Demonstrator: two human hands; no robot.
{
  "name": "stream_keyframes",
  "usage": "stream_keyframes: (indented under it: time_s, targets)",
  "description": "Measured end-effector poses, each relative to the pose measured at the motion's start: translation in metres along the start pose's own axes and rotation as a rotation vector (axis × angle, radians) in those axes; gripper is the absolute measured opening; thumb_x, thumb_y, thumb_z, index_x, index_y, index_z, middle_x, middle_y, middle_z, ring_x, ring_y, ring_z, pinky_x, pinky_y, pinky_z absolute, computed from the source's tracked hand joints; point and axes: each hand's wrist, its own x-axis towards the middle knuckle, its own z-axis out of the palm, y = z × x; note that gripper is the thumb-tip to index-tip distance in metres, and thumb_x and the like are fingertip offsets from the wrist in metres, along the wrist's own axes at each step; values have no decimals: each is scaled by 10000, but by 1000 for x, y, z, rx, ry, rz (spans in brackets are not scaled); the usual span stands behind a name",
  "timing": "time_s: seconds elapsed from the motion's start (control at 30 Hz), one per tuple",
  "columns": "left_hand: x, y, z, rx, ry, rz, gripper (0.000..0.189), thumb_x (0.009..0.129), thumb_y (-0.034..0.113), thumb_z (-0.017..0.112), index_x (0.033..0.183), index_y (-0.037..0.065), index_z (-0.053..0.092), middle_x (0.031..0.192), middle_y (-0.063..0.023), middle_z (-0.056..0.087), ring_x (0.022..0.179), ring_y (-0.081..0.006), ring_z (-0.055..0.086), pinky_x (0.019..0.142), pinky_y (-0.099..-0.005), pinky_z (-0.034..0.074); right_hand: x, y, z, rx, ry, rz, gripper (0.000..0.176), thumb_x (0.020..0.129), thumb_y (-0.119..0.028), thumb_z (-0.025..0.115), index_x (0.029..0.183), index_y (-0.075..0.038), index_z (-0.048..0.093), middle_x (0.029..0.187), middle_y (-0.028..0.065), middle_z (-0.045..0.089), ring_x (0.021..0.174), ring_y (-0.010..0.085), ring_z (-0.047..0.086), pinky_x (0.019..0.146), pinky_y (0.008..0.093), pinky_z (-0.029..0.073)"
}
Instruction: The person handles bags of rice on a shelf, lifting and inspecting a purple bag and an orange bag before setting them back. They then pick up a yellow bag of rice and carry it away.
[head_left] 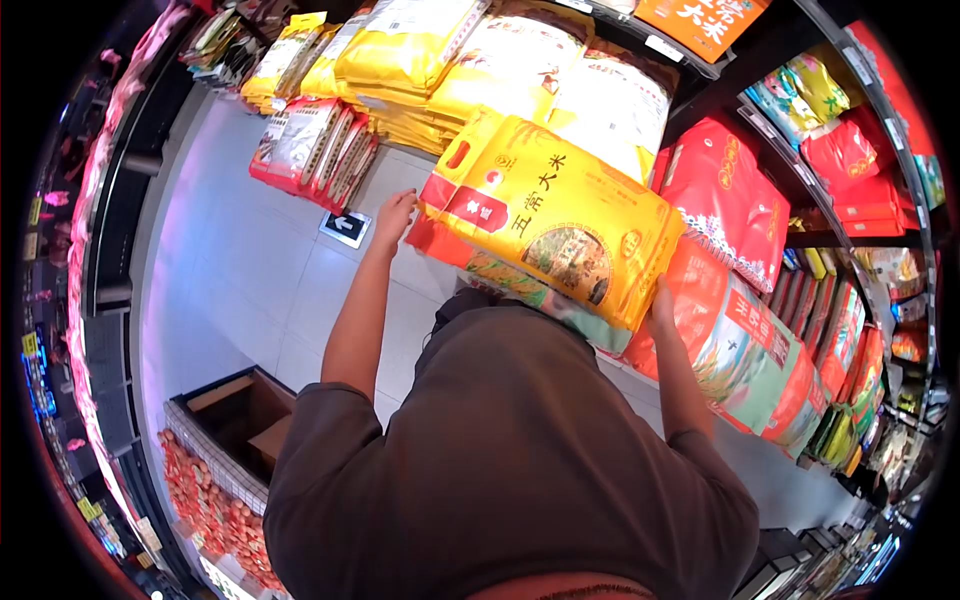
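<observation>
A yellow bag of rice [590, 190] with a red label and a cut-out carry handle lies in front of me, on top of orange-and-green bags [520, 285]. Beside its handle end is my left hand [397, 215], fingers apart and slightly bent, with a small gap to the bag. My right hand [660, 305] is at the bag's opposite end, gripping its edge; part of the fingers is hidden there.
Yellow-and-white rice bags [510, 65] are stacked ahead. Smaller red-and-white packs [310, 150] stand on the floor at their left. Red bags [725, 190] and an orange-and-green bag [750, 350] lie to the right, below shelves. An open box [235, 415] stands at lower left.
</observation>
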Motion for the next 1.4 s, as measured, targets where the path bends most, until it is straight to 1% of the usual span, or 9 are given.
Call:
stream_keyframes:
  time_s: [0.1, 0.17, 0.33, 0.6, 0.9, 0.97, 1.27, 1.37, 1.4]
  targets:
    - [31, 22, 12, -30, -40, -8, 453, 927, 288, 625, 1292, 19, 613, 1163, -116, 672, 1042, -187, 638, 855, -313, 513, 11, 11, -1, -26, 129, -120, 470, 1048, -338, 343, 1290, 14, 540, 1213, 133, 637, 1061, 214, 616, 925, 355, 471]
    - [51, 27, 18, 127, -63, 232, 501, 894, 234, 689, 1327, 10, 576, 1108, -125, 691, 1052, -186, 647, 879, -327, 525, 10, 16, 8, -46, 214, -136, 440, 1027, -293, 336, 1217, 29, 568, 1147, 152, 634, 1013, 230, 600, 924, 366, 449]
    - [80, 57, 27, 122, -312, 138, 585, 852, 128, 739, 1372, -30, 519, 1108, -148, 698, 959, -186, 681, 870, -291, 534, 1, 13, 33, -175, 407, -246, 464, 1025, -328, 330, 1143, 48, 574, 1078, 174, 623, 994, 266, 580, 904, 384, 446]
    - [130, 58, 39, 11, -278, -7, 213, 909, 220, 685, 886, 9, 701, 707, -28, 653, 606, -110, 603, 558, -248, 484, 9, 15, 24, -358, 604, -216, 494, 1015, -357, 357, 1122, 74, 574, 1072, 200, 626, 979, 289, 580, 899, 385, 438]
    - [126, 83, 56, 52, -109, -212, 361, 984, 373, 520, 1037, 39, 648, 852, -20, 642, 716, -138, 582, 700, -298, 474, 47, -5, 12, -193, 458, -212, 540, 1021, -404, 363, 1169, 67, 583, 1077, 174, 647, 993, 262, 600, 905, 372, 449]
    - [137, 68, 56, -194, -450, -334, 408, 1005, 431, 468, 1050, 60, 633, 788, -8, 606, 695, -139, 564, 717, -275, 453, 44, -11, 15, -147, 420, -162, 575, 1024, -429, 345, 1189, 68, 582, 1078, 172, 656, 987, 257, 613, 897, 369, 457]
    - [107, 105, 101, -188, -556, -303, 293, 974, 326, 514, 839, 75, 580, 648, 10, 529, 472, -100, 417, 439, -256, 315, 33, -28, 21, -150, 303, -11, 735, 1018, -604, 300, 1286, 26, 566, 1158, 138, 668, 987, 210, 661, 848, 352, 531]
    - [73, 116, 121, 273, -311, -107, 357, 919, 339, 568, 917, -12, 636, 760, -76, 651, 597, -171, 588, 535, -306, 441, 40, -22, 14, -163, 321, 43, 745, 1024, -598, 282, 1300, 39, 555, 1160, 135, 668, 990, 213, 658, 859, 350, 528]
    - [73, 106, 132, 364, -206, 75, 456, 861, 351, 611, 1036, -67, 653, 934, -196, 711, 838, -291, 692, 730, -377, 515, 36, -25, 20, -188, 340, 30, 806, 1006, -633, 271, 1277, 66, 568, 1128, 163, 674, 977, 229, 664, 844, 360, 522]
